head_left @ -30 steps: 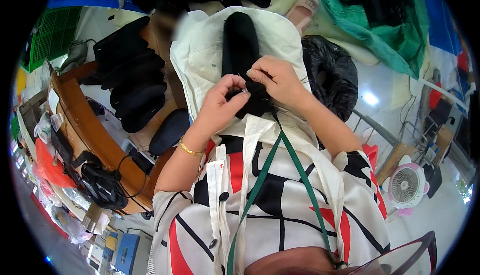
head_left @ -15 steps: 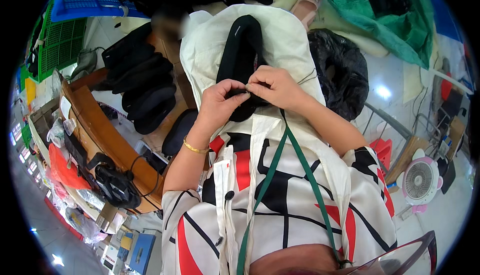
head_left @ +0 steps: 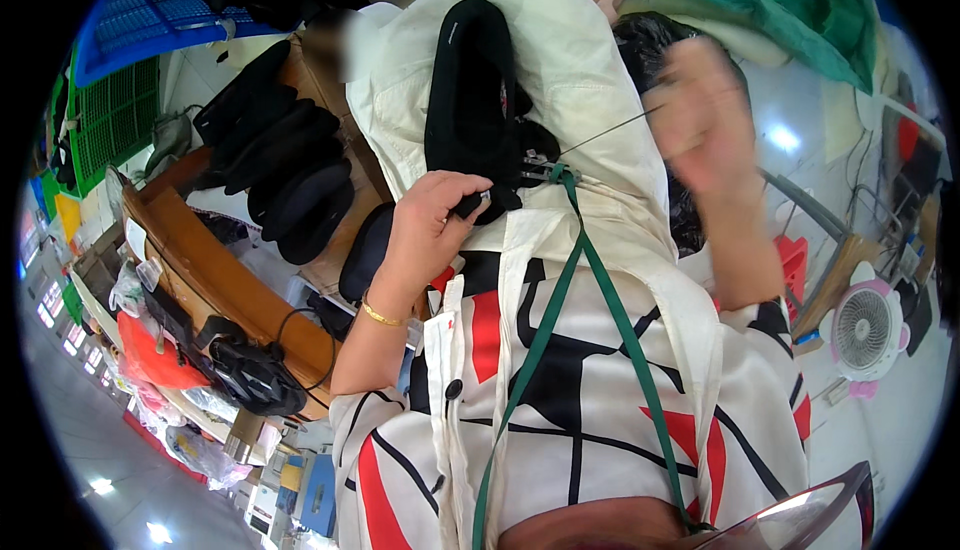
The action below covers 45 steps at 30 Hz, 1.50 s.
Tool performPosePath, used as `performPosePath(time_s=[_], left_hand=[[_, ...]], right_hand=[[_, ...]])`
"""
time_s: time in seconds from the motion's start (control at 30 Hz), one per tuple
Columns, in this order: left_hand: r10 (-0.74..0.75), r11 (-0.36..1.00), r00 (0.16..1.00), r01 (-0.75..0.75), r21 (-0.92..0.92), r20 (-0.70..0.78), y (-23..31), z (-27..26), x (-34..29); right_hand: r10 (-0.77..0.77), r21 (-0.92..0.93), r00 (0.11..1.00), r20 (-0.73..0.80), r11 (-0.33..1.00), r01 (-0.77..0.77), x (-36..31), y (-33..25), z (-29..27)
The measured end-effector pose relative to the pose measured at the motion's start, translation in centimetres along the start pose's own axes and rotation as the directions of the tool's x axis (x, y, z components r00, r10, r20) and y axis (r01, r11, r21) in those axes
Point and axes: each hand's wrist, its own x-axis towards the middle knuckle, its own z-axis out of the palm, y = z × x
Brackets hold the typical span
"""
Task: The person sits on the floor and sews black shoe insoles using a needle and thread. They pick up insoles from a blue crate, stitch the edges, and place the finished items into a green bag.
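Observation:
A black cloth shoe (head_left: 455, 100) lies on the white apron (head_left: 585, 60) over my lap, its opening facing up. My left hand (head_left: 440, 212) pinches the near end of the shoe, thumb and fingers pressed together. A bit of metal shows at its fingertips, too small to name. My right hand (head_left: 705, 115) is raised off to the right, smeared by motion. A taut dark thread (head_left: 610, 135) runs from beside the shoe to its fingers. Next to the shoe, a small metal tool (head_left: 540, 170) hangs on a green ribbon (head_left: 575, 195); its kind is unclear.
Several black shoes (head_left: 285, 160) stand in a row on the left, beside a brown wooden table edge (head_left: 220, 290). A black plastic bag (head_left: 645, 40) sits to the right of the apron. Farther right are a pink and white fan (head_left: 868, 322) and a green sack (head_left: 770, 20).
My right hand has left the shoe and swung up to the right, drawing the thread out taut. My left hand stays on the shoe. The metal tool has come into sight.

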Motion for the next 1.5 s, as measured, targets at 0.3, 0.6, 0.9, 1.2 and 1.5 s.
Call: performPosePath(time_s=[0.3, 0.6, 0.9, 1.2, 1.5], left_hand=[[0.177, 0.984, 0.979, -0.175, 0.027, -0.097, -1.4, 0.4, -0.5], [0.219, 0.976, 0.964, -0.214, 0.05, -0.152, -1.8, 1.4, -0.4], [0.359, 0.912, 0.907, -0.292, 0.288, -0.22, -2.2, 2.2, -1.7], [0.482, 0.847, 0.826, -0.355, 0.395, -0.291, -3.1, 2.8, -1.8], [0.481, 0.861, 0.819, -0.371, 0.349, -0.315, -3.5, 2.7, -1.6]], right_hand=[[-0.547, -0.047, 0.589, -0.595, 0.756, 0.653, -5.1, -18.8, -16.4], [-0.729, -0.529, 0.25, -0.638, 0.65, 0.546, -4.0, -18.1, -16.9], [-0.066, -0.643, 0.977, -0.201, 0.762, -0.081, 0.6, 2.9, -1.9], [0.218, -0.952, 0.949, 0.23, 0.25, 0.174, -1.0, 9.2, 5.6], [0.19, -0.95, 0.937, 0.293, 0.168, 0.263, -0.7, 9.9, 5.6]])
